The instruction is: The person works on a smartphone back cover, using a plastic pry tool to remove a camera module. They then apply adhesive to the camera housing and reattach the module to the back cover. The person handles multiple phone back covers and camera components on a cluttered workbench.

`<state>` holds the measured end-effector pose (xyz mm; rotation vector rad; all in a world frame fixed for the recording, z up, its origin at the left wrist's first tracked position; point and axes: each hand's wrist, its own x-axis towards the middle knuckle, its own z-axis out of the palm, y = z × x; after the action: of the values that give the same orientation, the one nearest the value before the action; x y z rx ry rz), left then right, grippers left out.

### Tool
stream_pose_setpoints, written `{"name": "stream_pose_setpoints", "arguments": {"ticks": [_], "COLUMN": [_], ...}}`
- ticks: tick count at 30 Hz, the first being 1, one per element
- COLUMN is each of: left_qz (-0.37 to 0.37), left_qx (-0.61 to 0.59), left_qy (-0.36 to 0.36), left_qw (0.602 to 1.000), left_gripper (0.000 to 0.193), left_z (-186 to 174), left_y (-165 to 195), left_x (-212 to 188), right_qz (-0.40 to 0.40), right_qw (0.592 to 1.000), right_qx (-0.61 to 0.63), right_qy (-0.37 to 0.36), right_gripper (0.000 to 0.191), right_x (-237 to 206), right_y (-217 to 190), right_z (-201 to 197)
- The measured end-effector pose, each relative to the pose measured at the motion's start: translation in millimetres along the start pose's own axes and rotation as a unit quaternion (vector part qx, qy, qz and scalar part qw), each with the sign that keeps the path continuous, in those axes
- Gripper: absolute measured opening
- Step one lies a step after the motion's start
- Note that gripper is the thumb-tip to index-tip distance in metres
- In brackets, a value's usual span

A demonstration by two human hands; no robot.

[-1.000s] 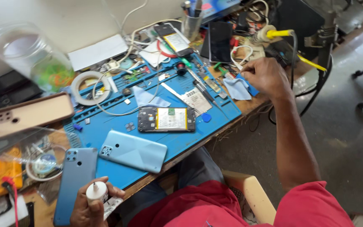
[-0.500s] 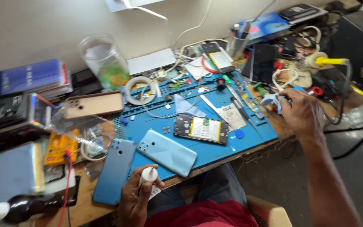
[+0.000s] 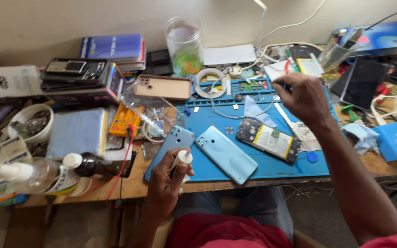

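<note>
The desk [image 3: 129,186] carries everything, a crowded wooden top that runs under both hands. On it lies the blue mat [image 3: 272,163], spread between the two hands and reaching beneath the right one. A jar [image 3: 184,46] stands well beyond the right hand, to its left, near the wall. Two light blue phone backs lie on the mat's near edge: one [image 3: 226,154] just right of the left hand, the other [image 3: 173,142] directly beyond that hand and partly hidden by it. The opened phone [image 3: 269,140], its insides showing, lies face down just below and left of the right hand.

The right hand [image 3: 304,98] hovers over the far side of the mat with its fingers drawn together; it appears to pinch something small and dark, but what it is cannot be made out. The left hand [image 3: 166,181] sits at the desk's near edge, clenched around a small white bottle [image 3: 181,160] whose top sticks up between thumb and fingers, held upright just over the edge of the nearer phone back. A blue pick [image 3: 312,156] lies on the mat below the right hand, near the wrist.
</note>
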<state>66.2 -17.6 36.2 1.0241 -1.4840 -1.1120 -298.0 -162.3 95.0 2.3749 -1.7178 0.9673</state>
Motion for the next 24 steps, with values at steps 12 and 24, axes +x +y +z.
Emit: {"name": "stream_pose_setpoints", "arguments": {"ticks": [12,24], "left_qz": [-0.004,0.029], "left_qx": [0.047,0.077], "left_qy": [0.038,0.044], "left_qw": [0.998,0.996], "left_gripper": [0.045,0.054], "left_z": [-20.1,-32.5], "left_y": [-9.8,-13.4], "left_x": [8.9,24.3], "right_qz": [-0.064,-0.095], "right_qw": [0.989,0.995], "right_qx": [-0.113,-0.033], "right_qy": [-0.070,0.013], "right_gripper": [0.014,0.018], "right_x": [122.8,120.0], "right_y": [-56.9,-43.7], "right_z": [82.8,74.0]}}
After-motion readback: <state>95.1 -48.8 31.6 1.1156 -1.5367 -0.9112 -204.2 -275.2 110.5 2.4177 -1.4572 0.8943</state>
